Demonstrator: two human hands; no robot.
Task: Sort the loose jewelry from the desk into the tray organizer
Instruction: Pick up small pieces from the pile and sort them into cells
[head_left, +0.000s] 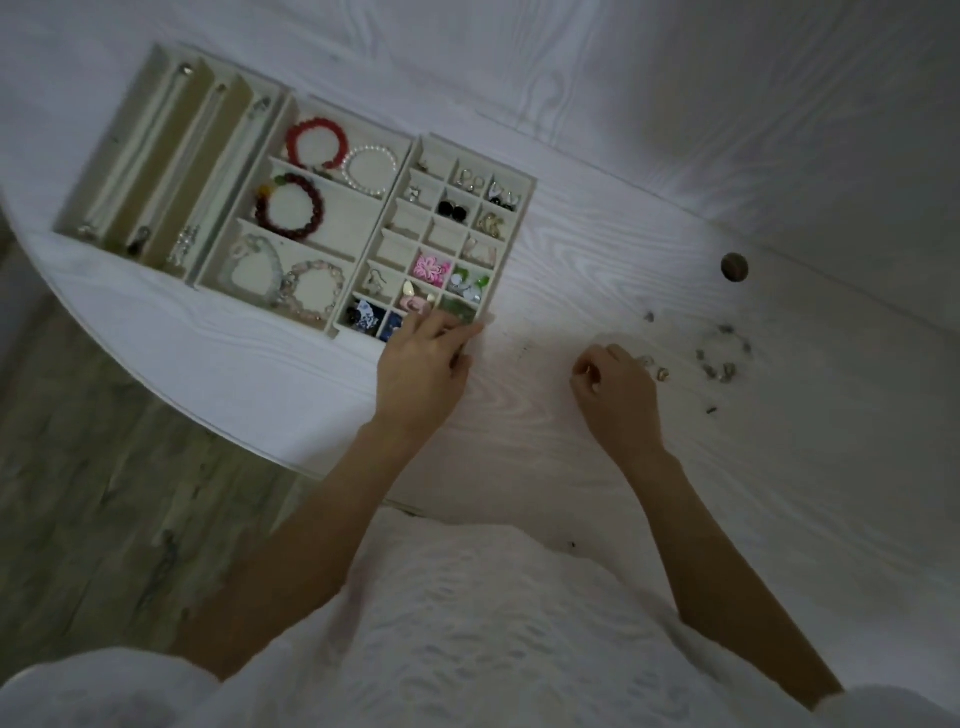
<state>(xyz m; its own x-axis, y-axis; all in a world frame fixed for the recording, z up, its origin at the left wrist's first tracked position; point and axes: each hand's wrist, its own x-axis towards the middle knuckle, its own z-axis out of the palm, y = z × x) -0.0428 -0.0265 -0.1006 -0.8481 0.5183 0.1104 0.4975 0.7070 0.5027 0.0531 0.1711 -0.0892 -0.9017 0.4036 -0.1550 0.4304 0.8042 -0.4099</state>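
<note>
White fabric with a puckered, wavy weave (467, 623) covers the person's lap at the bottom of the view, and two bare forearms reach out over it onto a white desk (597, 270) with a printed wood-grain pattern and a rounded near edge. A round cable hole (734, 267) is cut into the desktop on the right.

Her left hand (422, 364) lies at the near right corner of the tray organizer (522, 208), fingers stretched and relaxed over the last small square cells; whether they carry anything I cannot tell. The right hand (615, 387) rests on the desk with its fingers curled in, thumb meeting fingertips; any piece pinched there is too small to see.

Just beside that hand, to the right, loose jewelry (719, 358) lies scattered: small, dull, pebble-like bits, blurred in dim light.

The organizer is pale, velvety and rectangular, in three sections: long narrow channels with chains, broad compartments with beaded bracelets, including a red bracelet (316, 143) and a pearl bracelet (370, 169), and a grid of cells holding earrings and a pink flower piece (431, 266).
</note>
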